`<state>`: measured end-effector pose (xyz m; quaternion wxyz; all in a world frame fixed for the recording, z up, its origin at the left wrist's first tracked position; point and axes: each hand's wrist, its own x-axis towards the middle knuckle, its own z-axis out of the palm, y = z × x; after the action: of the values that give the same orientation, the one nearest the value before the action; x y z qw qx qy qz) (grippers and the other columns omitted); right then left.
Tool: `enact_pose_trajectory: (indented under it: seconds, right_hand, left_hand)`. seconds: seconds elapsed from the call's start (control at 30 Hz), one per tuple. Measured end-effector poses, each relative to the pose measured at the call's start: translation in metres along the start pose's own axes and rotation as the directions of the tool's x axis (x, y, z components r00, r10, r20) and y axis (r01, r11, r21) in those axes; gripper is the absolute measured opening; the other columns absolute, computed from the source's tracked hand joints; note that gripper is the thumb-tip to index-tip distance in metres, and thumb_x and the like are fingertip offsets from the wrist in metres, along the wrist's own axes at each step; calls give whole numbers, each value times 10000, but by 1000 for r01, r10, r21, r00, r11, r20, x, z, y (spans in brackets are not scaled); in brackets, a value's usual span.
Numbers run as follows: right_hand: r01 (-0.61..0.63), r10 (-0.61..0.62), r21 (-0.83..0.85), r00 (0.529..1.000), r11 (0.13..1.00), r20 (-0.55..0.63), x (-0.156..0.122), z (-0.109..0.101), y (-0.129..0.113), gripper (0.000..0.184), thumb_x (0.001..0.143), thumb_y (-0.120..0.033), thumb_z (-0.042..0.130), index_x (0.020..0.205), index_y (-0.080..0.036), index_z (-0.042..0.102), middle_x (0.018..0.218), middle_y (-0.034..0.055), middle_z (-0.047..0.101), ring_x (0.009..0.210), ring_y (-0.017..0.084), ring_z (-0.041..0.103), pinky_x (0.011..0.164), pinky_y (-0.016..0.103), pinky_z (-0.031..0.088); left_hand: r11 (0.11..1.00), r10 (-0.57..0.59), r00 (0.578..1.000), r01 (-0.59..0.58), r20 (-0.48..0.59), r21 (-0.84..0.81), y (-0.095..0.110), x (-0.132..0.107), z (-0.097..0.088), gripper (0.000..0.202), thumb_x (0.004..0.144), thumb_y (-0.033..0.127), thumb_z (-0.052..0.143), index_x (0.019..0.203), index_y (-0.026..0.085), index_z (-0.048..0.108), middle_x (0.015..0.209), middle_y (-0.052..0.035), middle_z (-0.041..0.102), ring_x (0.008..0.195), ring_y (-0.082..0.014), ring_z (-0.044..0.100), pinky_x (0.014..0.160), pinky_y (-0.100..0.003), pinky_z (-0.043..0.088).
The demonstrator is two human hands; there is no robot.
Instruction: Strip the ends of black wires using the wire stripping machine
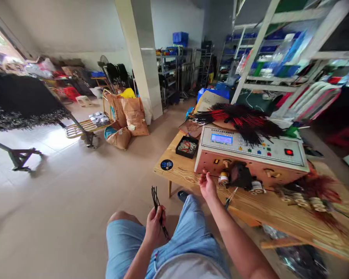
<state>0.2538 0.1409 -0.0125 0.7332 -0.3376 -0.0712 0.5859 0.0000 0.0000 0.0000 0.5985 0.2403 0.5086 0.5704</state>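
While my left hand (156,219) clamps black wires (155,196), I'd level their ends — steadying the right hand (208,187) (its finger grip I can't tell) at the table's (182,171) front edge.

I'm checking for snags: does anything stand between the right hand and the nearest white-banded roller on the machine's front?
Nothing solid visibly blocks the gap: the right hand is just left of the white-banded roller, with only what looks like a thin dark wire between them.
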Motion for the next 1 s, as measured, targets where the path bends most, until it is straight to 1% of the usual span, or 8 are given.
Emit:
enact_pose_trajectory:
  seconds: [0.2, 0.4, 0.6, 0.77, 0.83, 0.87, 0.93, 1.0]
  right_hand:
    - [36, -37, -23, 999, 999, -37, 3, 0, 4, 388, 758, -507, 821, 947, -188, 707, 677, -28, 658, 507, 73, 520, 448, 179, 406]
    - [31, -34, -94, 999, 995, -33, 2, 3, 20, 494, 704, -576, 832, 969, -180, 700, 684, -19, 670, 496, 72, 516, 440, 177, 404]
    - [-80, 104, -324, 993, 942, 56, -28, -1, 59, 585, 646, -682, 812, 891, -170, 672, 630, 4, 659, 454, 104, 510, 407, 212, 405]
    - [-87, 149, -514, 986, 853, 80, -59, -24, 63, 640, 662, -769, 732, 882, -171, 678, 631, 8, 645, 469, 109, 516, 433, 220, 413]
    - [-106, 255, -636, 956, 764, 148, -76, -35, 64, 647, 685, -788, 693, 860, -165, 688, 630, 10, 633, 472, 107, 508, 442, 224, 409]
    - [-102, 332, -698, 921, 709, 202, -87, -40, 68, 635, 716, -784, 668, 841, -161, 689, 626, 12, 625, 472, 107, 503, 444, 224, 401]
    - [-54, 474, -799, 828, 599, 300, -112, -52, 80, 577, 802, -733, 615, 799, -159, 679, 608, 10, 607, 464, 103, 487, 438, 221, 371]
    - [-11, 581, -864, 745, 503, 328, -137, -63, 96, 495, 874, -636, 581, 757, -162, 661, 580, -4, 577, 440, 92, 462, 426, 216, 340]
  left_hand:
    - [1000, -7, 1000, 7, 27, 0, -7, 3, -6, 454, 746, 585, 786, 830, 156, 663, 587, 50, 481, 490, -51, 371, 447, -158, 277]
    - [1000, -26, 998, 27, 57, -13, -12, 7, -10, 439, 766, 573, 778, 836, 157, 657, 591, 53, 474, 481, -49, 360, 448, -165, 270]
    - [1000, -2, 1000, 1, 16, 12, -10, 8, -5, 465, 725, 594, 797, 850, 162, 678, 624, 43, 498, 519, -60, 393, 467, -160, 293]
    - [995, 14, 999, -11, -36, 95, -9, 14, 5, 516, 680, 632, 804, 884, 174, 684, 642, 50, 486, 536, -66, 406, 480, -159, 306]
    - [987, 27, 1000, -29, 11, 157, -9, 16, 10, 474, 720, 605, 787, 898, 178, 681, 623, 59, 466, 521, -68, 386, 473, -168, 294]
    - [980, 38, 998, -45, 43, 192, -9, 17, 13, 454, 735, 586, 784, 910, 178, 685, 625, 55, 478, 526, -73, 398, 480, -175, 306]
    - [962, 53, 993, -80, 109, 259, -10, 18, 20, 446, 747, 555, 786, 963, 173, 706, 692, 19, 568, 587, -100, 481, 531, -197, 375]
    - [944, 51, 986, -100, 161, 313, -11, 17, 26, 467, 742, 536, 795, 1014, 162, 726, 817, -39, 662, 714, -150, 577, 632, -232, 450]
